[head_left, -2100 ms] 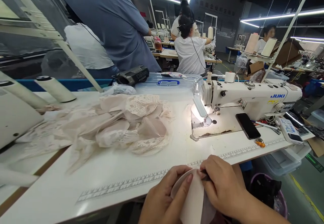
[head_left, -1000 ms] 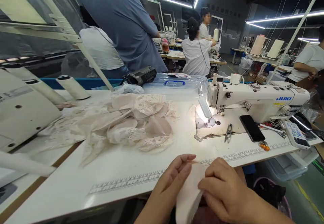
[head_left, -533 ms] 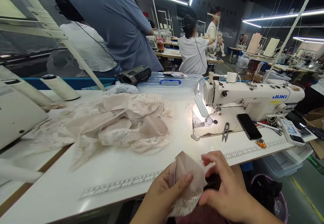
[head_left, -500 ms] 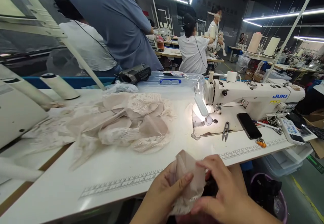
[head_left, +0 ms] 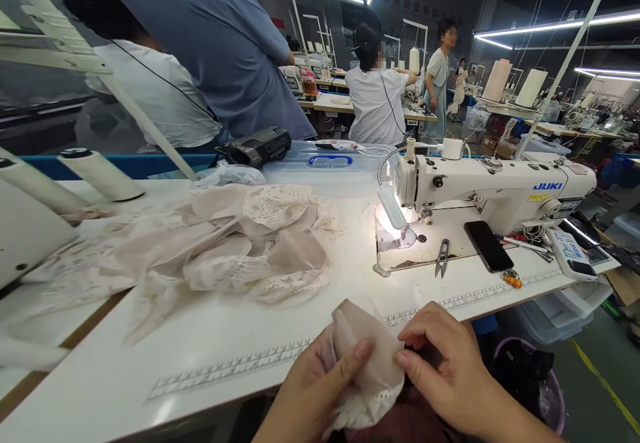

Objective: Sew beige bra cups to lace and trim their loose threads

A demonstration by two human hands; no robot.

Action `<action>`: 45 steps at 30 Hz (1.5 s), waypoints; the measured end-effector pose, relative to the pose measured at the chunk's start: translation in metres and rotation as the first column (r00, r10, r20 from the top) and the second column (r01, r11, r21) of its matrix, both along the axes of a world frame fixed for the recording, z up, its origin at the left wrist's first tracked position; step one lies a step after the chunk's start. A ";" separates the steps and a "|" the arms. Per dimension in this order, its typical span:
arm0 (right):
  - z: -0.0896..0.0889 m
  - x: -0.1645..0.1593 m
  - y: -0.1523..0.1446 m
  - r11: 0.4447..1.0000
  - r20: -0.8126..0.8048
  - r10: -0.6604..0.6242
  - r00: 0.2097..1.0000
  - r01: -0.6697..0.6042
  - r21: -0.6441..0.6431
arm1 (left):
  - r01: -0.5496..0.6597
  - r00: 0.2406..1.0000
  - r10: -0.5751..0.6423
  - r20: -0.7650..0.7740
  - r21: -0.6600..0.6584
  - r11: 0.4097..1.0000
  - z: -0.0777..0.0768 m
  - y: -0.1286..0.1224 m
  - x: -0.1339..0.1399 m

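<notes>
In front of the table edge, my left hand [head_left: 320, 376] grips a piece of sheer beige fabric [head_left: 367, 349] with a lacy lower edge, thumb lying across it. My right hand [head_left: 443, 363] pinches the right edge of that same fabric between thumb and forefinger. Beyond my hands, a pile of beige lace fabric [head_left: 240, 243] lies crumpled on the white table [head_left: 210, 336]. A white sewing machine [head_left: 495, 193] with a lit lamp [head_left: 391, 208] by its needle stands to the right.
Thread snips [head_left: 443, 258], a black phone [head_left: 489, 246] and a small orange item [head_left: 511, 279] lie on the machine's near side. Thread cones [head_left: 103, 174] stand at left. Behind are a clear plastic box [head_left: 320, 169], a black device [head_left: 257, 146] and several people.
My right thumb has moved up from the fabric's lower edge to meet the forefinger at its right edge. The view has shifted slightly, and a person in the background has changed position.
</notes>
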State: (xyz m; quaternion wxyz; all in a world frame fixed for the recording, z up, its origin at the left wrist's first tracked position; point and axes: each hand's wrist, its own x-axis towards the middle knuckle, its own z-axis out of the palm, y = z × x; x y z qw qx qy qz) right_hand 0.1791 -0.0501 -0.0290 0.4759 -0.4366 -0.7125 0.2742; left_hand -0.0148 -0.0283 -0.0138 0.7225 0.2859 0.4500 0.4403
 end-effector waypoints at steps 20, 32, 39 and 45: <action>-0.001 -0.003 0.009 0.940 -0.240 -0.020 0.971 -0.064 -0.336 | 0.033 0.931 0.056 -0.360 0.237 0.971 -0.012 -0.006 0.004; 0.002 -0.006 -0.002 0.968 -0.210 0.140 0.968 -0.179 -0.179 | 0.123 0.980 -0.107 -0.165 0.085 0.989 -0.022 -0.002 0.004; -0.001 0.014 0.002 0.998 -0.060 0.017 0.998 -0.021 -0.061 | 0.075 0.982 -0.054 -0.179 0.111 0.991 -0.019 -0.001 0.003; 0.001 0.007 0.000 0.998 0.165 0.055 0.985 -0.059 0.018 | 0.070 0.971 -0.041 -0.234 0.116 0.991 -0.018 0.000 0.002</action>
